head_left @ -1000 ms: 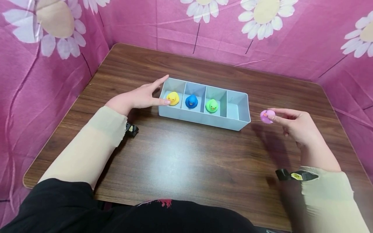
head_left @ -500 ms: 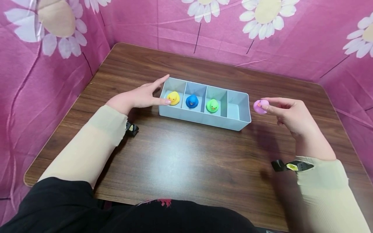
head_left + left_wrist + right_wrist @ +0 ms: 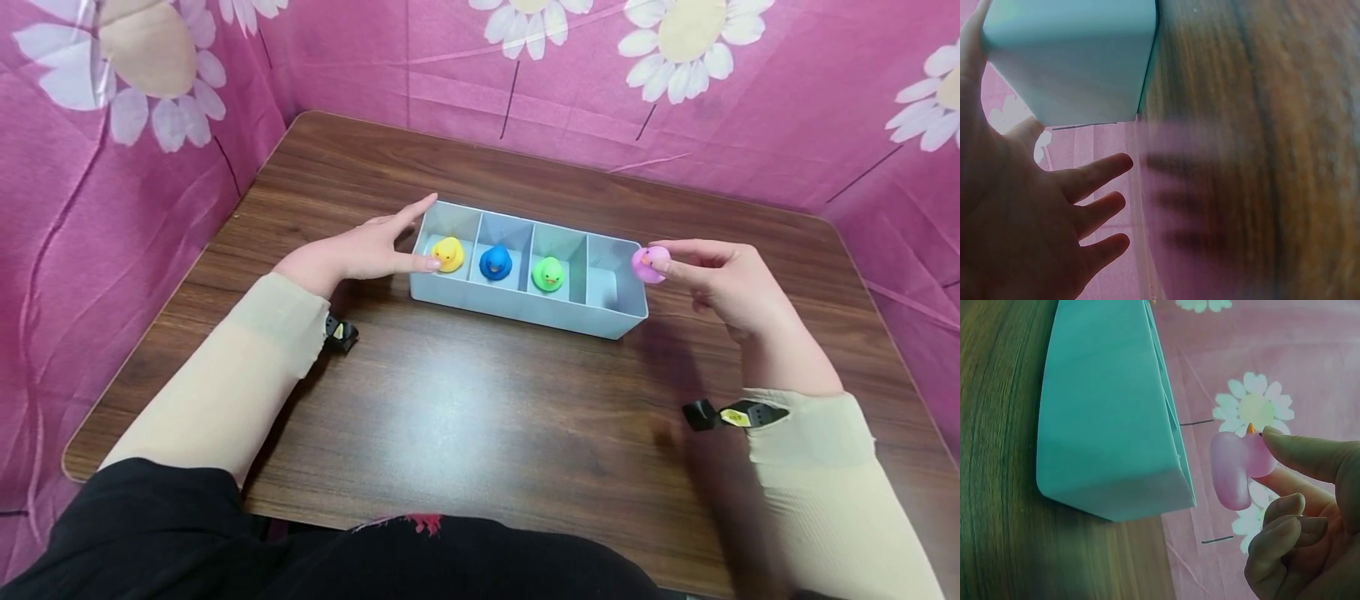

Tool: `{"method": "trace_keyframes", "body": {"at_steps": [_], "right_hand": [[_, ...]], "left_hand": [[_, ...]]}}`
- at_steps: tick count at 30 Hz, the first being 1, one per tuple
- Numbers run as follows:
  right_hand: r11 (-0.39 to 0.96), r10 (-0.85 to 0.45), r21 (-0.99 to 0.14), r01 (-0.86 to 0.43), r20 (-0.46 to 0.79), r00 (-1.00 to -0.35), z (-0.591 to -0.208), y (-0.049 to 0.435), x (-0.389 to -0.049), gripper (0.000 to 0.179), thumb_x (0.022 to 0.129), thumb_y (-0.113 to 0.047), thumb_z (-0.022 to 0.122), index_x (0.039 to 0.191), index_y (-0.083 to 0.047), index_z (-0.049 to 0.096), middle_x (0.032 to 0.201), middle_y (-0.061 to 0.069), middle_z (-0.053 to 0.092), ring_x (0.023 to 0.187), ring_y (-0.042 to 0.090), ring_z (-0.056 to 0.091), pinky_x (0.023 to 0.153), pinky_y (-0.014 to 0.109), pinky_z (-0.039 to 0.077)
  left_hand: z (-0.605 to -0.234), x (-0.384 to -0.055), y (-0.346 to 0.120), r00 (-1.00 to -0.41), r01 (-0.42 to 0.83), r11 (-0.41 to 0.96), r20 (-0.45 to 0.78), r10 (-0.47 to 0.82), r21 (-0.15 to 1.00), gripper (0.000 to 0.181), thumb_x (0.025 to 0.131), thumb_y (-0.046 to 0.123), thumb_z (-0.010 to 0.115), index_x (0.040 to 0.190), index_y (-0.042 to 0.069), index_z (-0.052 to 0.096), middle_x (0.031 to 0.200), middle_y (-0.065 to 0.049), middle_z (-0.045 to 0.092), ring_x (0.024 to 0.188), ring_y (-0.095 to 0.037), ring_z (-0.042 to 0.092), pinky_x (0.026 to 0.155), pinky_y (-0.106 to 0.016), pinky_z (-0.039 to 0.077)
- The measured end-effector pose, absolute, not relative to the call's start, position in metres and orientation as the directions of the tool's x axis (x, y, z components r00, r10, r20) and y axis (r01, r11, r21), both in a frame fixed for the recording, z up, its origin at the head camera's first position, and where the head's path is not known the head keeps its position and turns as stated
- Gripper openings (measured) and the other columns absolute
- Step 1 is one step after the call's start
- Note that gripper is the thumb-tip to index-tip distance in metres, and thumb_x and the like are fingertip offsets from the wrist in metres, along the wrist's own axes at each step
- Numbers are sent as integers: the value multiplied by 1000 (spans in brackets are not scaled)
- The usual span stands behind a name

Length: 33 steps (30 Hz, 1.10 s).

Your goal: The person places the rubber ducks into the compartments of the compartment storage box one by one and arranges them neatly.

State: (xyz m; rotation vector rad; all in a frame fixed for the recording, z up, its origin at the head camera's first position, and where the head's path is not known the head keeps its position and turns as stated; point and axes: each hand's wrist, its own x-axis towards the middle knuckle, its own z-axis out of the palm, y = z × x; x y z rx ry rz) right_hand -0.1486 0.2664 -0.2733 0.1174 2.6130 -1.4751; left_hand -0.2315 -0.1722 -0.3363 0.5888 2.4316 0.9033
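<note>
A light blue-grey divided box point(image 3: 525, 309) sits on the table. Left to right, its compartments hold a yellow rubber duck point(image 3: 447, 252), a blue duck point(image 3: 496, 262) and a green duck point(image 3: 548, 274); the rightmost holds none. My left hand point(image 3: 367, 248) rests at the box's left end, thumb over the rim by the yellow duck and index finger at the back corner. Its other fingers point(image 3: 1100, 170) spread straight, off the box, in the left wrist view. My right hand point(image 3: 731, 279) pinches a pink-purple duck point(image 3: 648, 264) between thumb and index finger, above the box's right end.
The brown wooden table point(image 3: 450, 433) extends around the box on every side. A pink cloth point(image 3: 570, 108) with white flowers hangs behind the table and along both sides. Each wrist bears a black strap device.
My right hand has moved left and slightly away from me, carrying the pink-purple duck from right of the box to its right rim. The left hand and the box stay put.
</note>
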Motion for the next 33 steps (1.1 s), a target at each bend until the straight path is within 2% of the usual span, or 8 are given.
{"method": "trace_keyframes", "body": {"at_steps": [3, 11, 17, 19, 21, 24, 26, 33], "right_hand": [[516, -5, -845, 140, -167, -986, -273, 262, -151, 35, 88, -29, 78, 122, -19, 74, 92, -12, 72, 63, 10, 43, 45, 25, 38], [565, -46, -816, 126, -183, -982, -276, 255, -156, 38, 87, -33, 78, 122, -18, 74, 99, -13, 72, 80, 12, 53, 49, 27, 40], [583, -81, -804, 117, -201, -976, -284, 255, -161, 38, 88, -32, 78, 122, -18, 73, 104, -13, 71, 88, 13, 53, 51, 28, 43], [571, -91, -813, 118, -205, -975, -287, 255, -163, 35, 88, -30, 77, 121, -18, 74, 102, -12, 70, 87, 14, 53, 50, 29, 43], [553, -100, -825, 118, -207, -973, -290, 256, -164, 30, 89, -26, 77, 119, -19, 75, 90, -10, 69, 75, 13, 51, 49, 28, 42], [526, -116, -842, 121, -212, -970, -294, 257, -166, 26, 89, -19, 77, 114, -22, 77, 72, -9, 61, 55, 11, 41, 46, 28, 39], [520, -127, -845, 126, -223, -967, -295, 257, -166, 25, 89, -17, 77, 113, -23, 78, 63, -8, 51, 48, 10, 34, 44, 28, 37], [570, -165, -813, 121, -257, -952, -302, 260, -173, 33, 89, -23, 77, 121, -16, 73, 55, -4, 41, 48, 17, 36, 42, 33, 34]], "left_hand": [[-337, -232, -172, -794, 222, 688, -282, 539, 691, 100, 84, 67, 65, 153, 53, -5, 159, -10, 26, 147, -30, 14, 114, -57, 14], [-339, -232, -173, -793, 223, 682, -278, 542, 696, 99, 84, 67, 64, 153, 52, -4, 159, -9, 26, 147, -29, 13, 114, -58, 14], [-340, -233, -173, -792, 223, 680, -277, 545, 698, 99, 84, 68, 64, 154, 52, -4, 160, -8, 26, 147, -29, 13, 114, -58, 13], [-340, -232, -173, -792, 224, 679, -276, 545, 699, 99, 84, 67, 65, 154, 52, -4, 159, -9, 26, 147, -29, 13, 114, -58, 14], [-339, -232, -172, -792, 224, 677, -274, 546, 701, 99, 84, 66, 65, 154, 51, -4, 159, -9, 26, 147, -29, 13, 114, -57, 14], [-339, -232, -173, -791, 221, 675, -275, 546, 704, 100, 84, 66, 65, 155, 50, -4, 159, -10, 26, 147, -29, 13, 114, -57, 14], [-340, -232, -173, -792, 220, 675, -275, 546, 705, 100, 84, 67, 65, 155, 50, -4, 159, -10, 26, 147, -29, 13, 114, -58, 14], [-339, -232, -173, -793, 219, 670, -271, 546, 710, 99, 85, 65, 65, 154, 52, -4, 159, -10, 26, 147, -28, 13, 115, -56, 13]]}}
